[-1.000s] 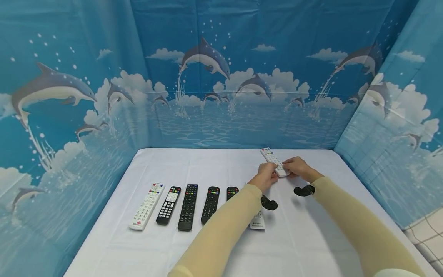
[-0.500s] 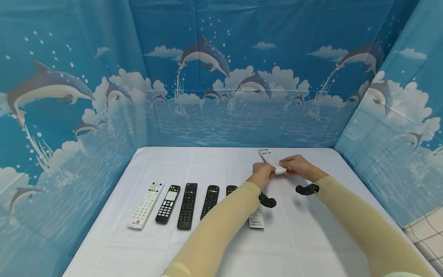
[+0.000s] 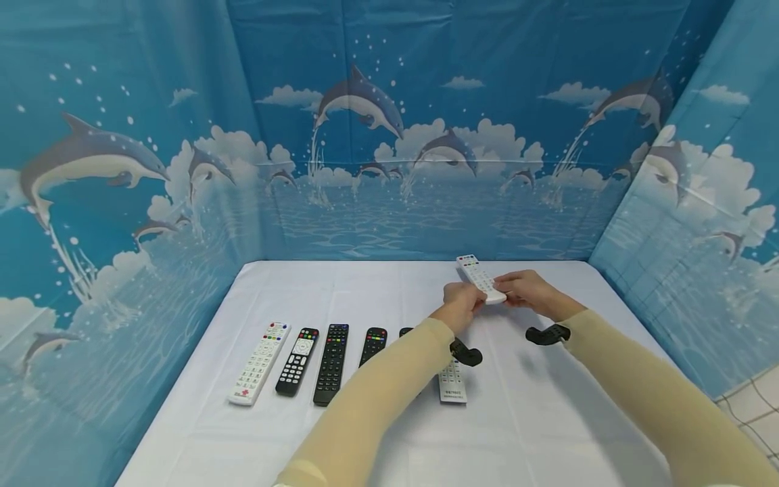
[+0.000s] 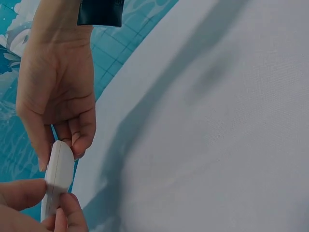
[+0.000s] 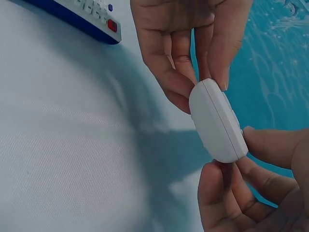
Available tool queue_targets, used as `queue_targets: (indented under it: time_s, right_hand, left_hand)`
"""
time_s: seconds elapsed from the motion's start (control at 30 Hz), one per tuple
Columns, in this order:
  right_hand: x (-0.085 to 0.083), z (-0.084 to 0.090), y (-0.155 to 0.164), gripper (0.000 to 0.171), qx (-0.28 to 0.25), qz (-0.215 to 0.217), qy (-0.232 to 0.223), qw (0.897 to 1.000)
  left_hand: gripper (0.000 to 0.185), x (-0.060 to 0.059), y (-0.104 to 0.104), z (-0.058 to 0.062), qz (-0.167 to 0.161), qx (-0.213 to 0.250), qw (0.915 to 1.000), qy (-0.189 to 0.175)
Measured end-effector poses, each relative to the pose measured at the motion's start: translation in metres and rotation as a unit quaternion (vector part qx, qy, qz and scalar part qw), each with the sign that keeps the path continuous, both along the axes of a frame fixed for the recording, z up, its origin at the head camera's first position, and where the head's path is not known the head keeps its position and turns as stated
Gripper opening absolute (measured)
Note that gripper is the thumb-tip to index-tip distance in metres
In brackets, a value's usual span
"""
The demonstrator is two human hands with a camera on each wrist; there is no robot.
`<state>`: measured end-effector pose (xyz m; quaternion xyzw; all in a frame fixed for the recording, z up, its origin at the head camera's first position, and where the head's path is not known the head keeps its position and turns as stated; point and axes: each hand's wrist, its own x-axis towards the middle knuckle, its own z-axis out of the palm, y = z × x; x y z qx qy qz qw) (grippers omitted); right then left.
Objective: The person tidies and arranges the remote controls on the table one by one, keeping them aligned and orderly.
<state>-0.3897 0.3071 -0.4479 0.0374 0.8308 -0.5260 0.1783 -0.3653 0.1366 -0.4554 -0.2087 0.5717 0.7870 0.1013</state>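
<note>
White remote control (image 3: 481,278) held off the white tablecloth (image 3: 377,291) near the table's far right, keypad up, far end pointing away. Pinched at its near end from both sides: left hand (image 3: 461,306) with thumb and fingertips curled round the left edge, right hand (image 3: 525,291) with thumb and fingers closed on the right edge. Seen end-on in both wrist views, slim and rounded. Laid out in a row nearer the left: white remote (image 3: 259,362), then four black remotes (image 3: 331,363), then another white remote (image 3: 452,384) partly hidden under the left sleeve (image 3: 377,399).
</note>
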Motion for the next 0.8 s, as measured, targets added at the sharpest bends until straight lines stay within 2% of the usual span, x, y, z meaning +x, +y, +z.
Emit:
queue_targets:
  time_s: [0.17,0.3,0.5,0.8]
  right_hand:
    - [0.004,0.006,-0.002,0.056,-0.007,0.002,0.008,1.0]
    - [0.009,0.011,-0.004,0.059,-0.01,0.007,0.006,1.0]
    - [0.019,0.018,-0.008,0.063,-0.02,0.017,0.006,1.0]
    - [0.035,0.026,-0.012,0.065,-0.019,0.046,0.019,0.999]
  left_hand:
    - [0.035,0.013,-0.005,0.011,0.0,0.003,0.9993,0.036]
    - [0.035,0.018,-0.009,0.017,-0.004,-0.005,0.9986,0.053]
    - [0.037,0.022,-0.015,0.02,-0.022,-0.006,0.9972,0.071]
    - [0.038,0.032,-0.026,0.022,-0.071,-0.028,0.9935,0.085]
